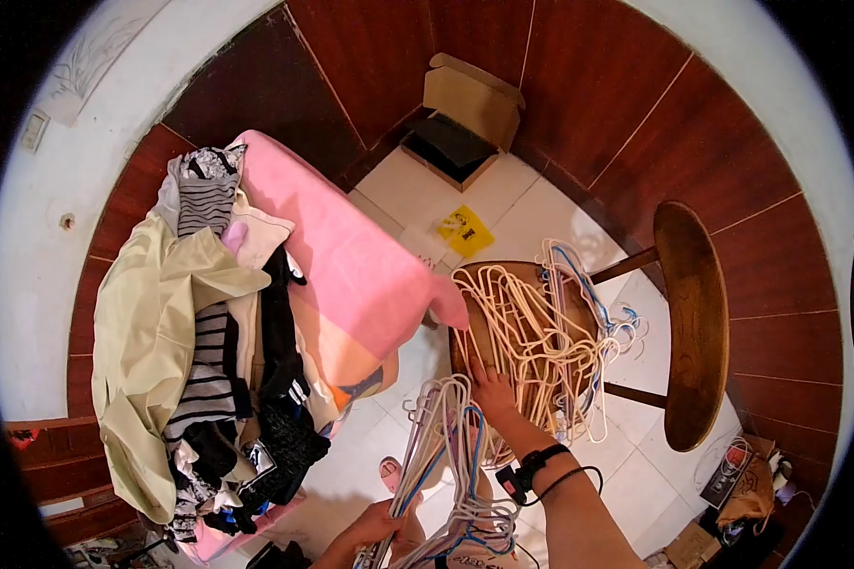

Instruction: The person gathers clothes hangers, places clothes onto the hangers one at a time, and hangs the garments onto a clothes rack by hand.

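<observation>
Many hangers [517, 322], chair [696, 327] partly covered, left hand [374, 523] half-hidden

Reaching forward with the right arm [588, 493], stretching out the right hand [492, 391], back facing up, gripping lower down with the curled left hand [375, 525].

two hands [495, 391], hangers [517, 327] too many to count, one chair [695, 327], one yellow packet [466, 230], one open box [470, 100]

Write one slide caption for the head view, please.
Left grip holding hangers, right grip at a hanger-covered chair; clothes piled nearby.
</observation>
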The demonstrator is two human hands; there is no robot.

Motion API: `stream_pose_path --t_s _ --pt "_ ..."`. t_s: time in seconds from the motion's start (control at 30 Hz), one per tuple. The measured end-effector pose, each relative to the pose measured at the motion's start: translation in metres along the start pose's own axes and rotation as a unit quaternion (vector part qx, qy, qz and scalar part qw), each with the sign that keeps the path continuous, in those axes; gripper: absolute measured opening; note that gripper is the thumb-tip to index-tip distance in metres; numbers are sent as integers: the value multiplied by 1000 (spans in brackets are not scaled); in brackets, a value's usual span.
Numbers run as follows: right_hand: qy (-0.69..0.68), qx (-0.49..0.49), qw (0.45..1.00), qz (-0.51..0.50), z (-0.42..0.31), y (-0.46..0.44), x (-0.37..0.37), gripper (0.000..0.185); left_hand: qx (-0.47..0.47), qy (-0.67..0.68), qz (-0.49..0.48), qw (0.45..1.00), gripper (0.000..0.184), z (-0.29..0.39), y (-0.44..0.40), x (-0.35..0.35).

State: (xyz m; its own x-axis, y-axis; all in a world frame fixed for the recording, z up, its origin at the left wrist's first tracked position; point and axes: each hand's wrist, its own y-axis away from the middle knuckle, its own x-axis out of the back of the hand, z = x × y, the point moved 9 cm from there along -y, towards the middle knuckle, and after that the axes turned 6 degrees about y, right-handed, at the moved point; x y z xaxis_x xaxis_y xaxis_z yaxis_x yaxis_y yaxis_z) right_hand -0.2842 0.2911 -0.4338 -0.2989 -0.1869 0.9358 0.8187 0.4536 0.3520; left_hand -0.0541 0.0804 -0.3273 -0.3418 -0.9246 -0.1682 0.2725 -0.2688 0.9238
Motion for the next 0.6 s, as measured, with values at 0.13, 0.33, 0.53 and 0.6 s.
stream_pose_path --t_s 0.13,0.33,0.53,0.6 --pt "2 1 999 -54 -3 -7 -18 40 -2 21 -1 1000 24 -1 -1 1" --pt "-19 -52 995 -89 4 -11 -18 42 -13 20 -2 1000 22 -1 -3 4" --pt "-53 -48 996 -46 0 -9 -9 44 -6 -4 -12 1000 18 2 1 8" --pt "-53 -45 994 -89 -1 -8 -9 52 3 -4 -6 1000 17 3 4 10"
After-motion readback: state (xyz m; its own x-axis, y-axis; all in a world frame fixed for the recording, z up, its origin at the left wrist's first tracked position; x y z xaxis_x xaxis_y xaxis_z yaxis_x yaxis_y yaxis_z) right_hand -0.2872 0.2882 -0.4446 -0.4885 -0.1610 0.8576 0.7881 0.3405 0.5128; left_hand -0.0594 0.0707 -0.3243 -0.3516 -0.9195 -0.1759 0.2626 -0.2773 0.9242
